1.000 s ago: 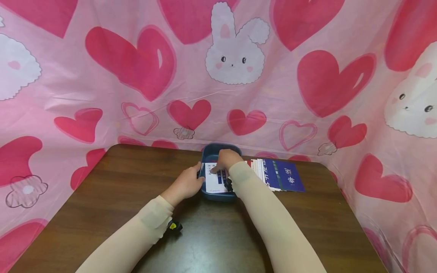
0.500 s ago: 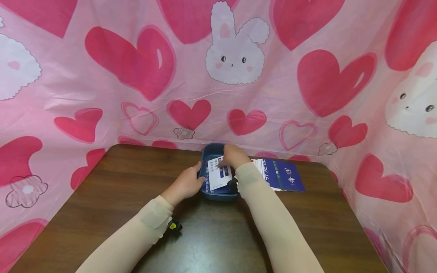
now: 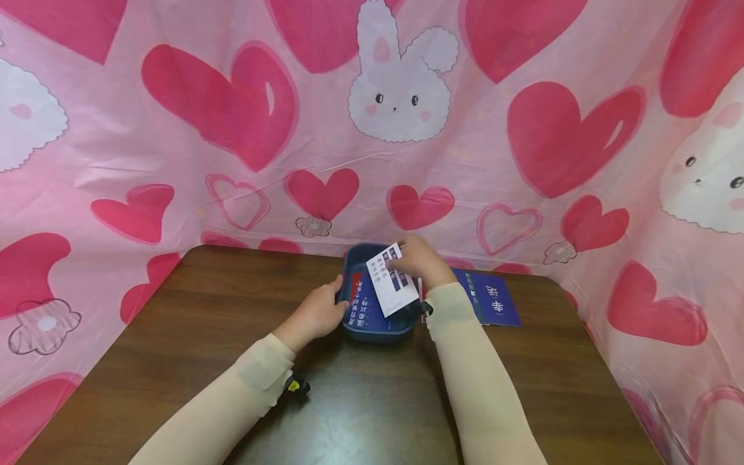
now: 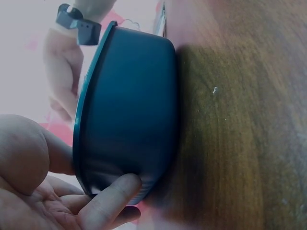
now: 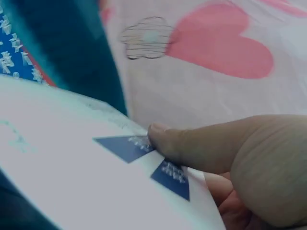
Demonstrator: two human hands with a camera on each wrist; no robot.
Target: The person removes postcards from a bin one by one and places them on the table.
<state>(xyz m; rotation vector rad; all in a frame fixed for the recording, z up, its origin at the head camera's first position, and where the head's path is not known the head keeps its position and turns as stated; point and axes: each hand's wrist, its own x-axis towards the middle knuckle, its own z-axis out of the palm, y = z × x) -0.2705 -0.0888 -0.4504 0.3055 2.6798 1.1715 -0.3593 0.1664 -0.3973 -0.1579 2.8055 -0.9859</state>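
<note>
Now my right hand (image 3: 420,260) pinches a white card (image 3: 392,280), thumb on its printed face, tilted above the blue tub (image 3: 401,328). My left hand (image 3: 318,312) grips the tub's left wall on the brown table (image 3: 174,336). Blue leaflets (image 3: 494,300) lie beside it.

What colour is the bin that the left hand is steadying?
Dark blue-teal. The bin shows best in the head view, with the left hand gripping its rim.
</note>
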